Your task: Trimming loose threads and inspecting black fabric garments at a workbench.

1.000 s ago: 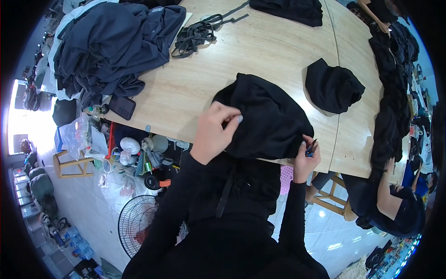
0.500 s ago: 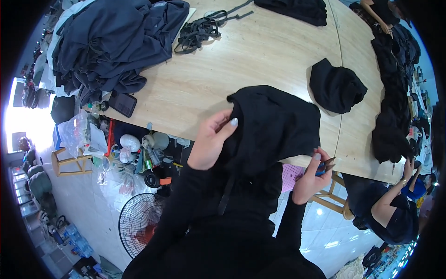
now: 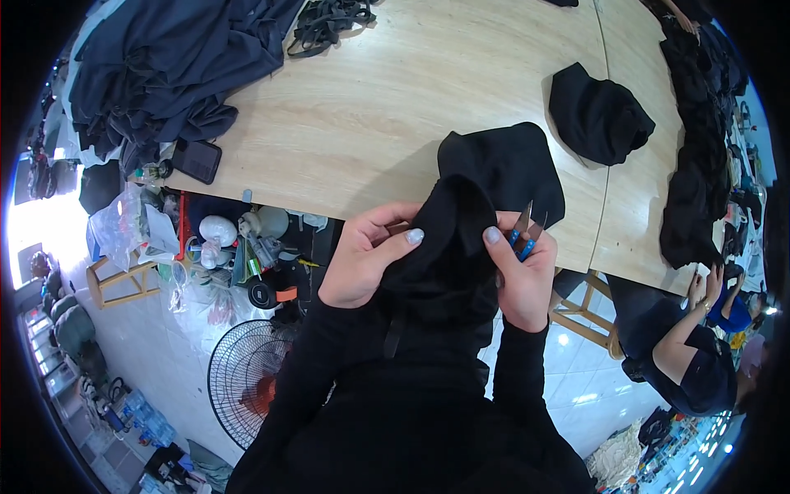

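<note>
A black cloth piece (image 3: 512, 165) lies partly on the table's near edge, with its close part folded up toward me between both hands. My left hand (image 3: 362, 253) pinches its left edge between thumb and fingers. On the other side my right hand (image 3: 527, 280) pinches the right edge of the fold. Small thread snips (image 3: 523, 237) with blue grips sit in that same hand, their blades pointing up and away from the cloth. The fingertips behind the fabric are hidden.
On the wooden table (image 3: 354, 115) lie another black cloth piece (image 3: 601, 115), a dark navy fabric heap (image 3: 164, 74), black straps (image 3: 329, 25) and a phone (image 3: 197, 160). A fan (image 3: 251, 383) stands on the floor at left. A co-worker (image 3: 691, 362) handles black fabric at right.
The right hand has come left and up to the cloth's middle, snips now blades up. Both hands have folded the near part of the cloth. The view has shifted slightly.
</note>
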Tool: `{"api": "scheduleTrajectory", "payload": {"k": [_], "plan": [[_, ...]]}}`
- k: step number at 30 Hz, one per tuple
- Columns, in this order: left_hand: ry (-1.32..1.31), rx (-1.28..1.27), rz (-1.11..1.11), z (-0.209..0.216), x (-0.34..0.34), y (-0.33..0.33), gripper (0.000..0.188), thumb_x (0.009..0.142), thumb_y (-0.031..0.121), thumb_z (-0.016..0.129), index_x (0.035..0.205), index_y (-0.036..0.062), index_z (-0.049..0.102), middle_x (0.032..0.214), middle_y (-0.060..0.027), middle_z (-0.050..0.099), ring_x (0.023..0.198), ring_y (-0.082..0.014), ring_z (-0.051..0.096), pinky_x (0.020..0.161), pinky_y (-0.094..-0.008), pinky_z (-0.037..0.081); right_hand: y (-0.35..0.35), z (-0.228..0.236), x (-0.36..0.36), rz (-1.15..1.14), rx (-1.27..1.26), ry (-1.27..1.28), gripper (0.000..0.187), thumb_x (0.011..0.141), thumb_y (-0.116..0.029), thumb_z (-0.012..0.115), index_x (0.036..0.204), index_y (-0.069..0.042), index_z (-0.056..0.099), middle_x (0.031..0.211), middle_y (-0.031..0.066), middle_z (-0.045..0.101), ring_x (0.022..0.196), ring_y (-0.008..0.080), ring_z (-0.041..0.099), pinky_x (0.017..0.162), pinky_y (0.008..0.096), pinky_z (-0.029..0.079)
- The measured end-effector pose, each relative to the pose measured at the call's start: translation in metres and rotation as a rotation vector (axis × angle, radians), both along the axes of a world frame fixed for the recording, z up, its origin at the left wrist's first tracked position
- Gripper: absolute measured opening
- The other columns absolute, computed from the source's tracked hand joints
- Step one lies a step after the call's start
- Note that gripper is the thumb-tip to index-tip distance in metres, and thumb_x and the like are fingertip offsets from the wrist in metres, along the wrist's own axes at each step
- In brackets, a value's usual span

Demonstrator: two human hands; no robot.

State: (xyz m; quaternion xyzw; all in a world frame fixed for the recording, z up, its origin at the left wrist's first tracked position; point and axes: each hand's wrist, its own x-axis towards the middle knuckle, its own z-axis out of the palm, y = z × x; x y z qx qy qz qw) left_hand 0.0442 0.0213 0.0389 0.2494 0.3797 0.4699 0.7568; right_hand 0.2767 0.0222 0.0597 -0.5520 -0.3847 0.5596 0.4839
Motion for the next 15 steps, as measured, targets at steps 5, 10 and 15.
{"api": "scheduleTrajectory", "payload": {"k": [5,10,15], "plan": [[0.678,0.193,0.223,-0.019,-0.001,0.02,0.032,0.098,-0.005,0.073,0.129,0.0006,0.074,0.109,-0.0064,0.076,0.095,-0.0127,0.07,0.086,-0.0269,0.055,-0.005,-0.006,0.011,-0.011,-0.061,0.076,0.014,0.101,-0.005,0.078,0.114,0.002,0.078,0.089,-0.0015,0.071,0.077,0.0056,0.059,0.072,0.0226,0.045],[1.044,0.691,0.377,-0.003,0.012,0.009,0.035,0.085,-0.006,0.077,0.117,0.0081,0.079,0.105,-0.0079,0.073,0.088,-0.0228,0.067,0.081,-0.033,0.054,-0.007,-0.012,0.016,-0.048,-0.125,0.097,0.015,0.102,-0.006,0.078,0.116,0.001,0.078,0.091,-0.0019,0.07,0.08,0.0057,0.059,0.073,0.0225,0.044],[1.249,0.904,0.199,0.018,0.04,0.023,0.041,0.076,-0.007,0.079,0.112,0.0123,0.081,0.12,-0.0083,0.074,0.105,-0.0317,0.066,0.086,-0.0389,0.056,-0.004,-0.012,0.012,-0.024,-0.12,0.13,0.014,0.104,-0.008,0.076,0.116,0.0,0.078,0.093,-0.0024,0.068,0.08,0.0056,0.057,0.073,0.0225,0.042]]}}
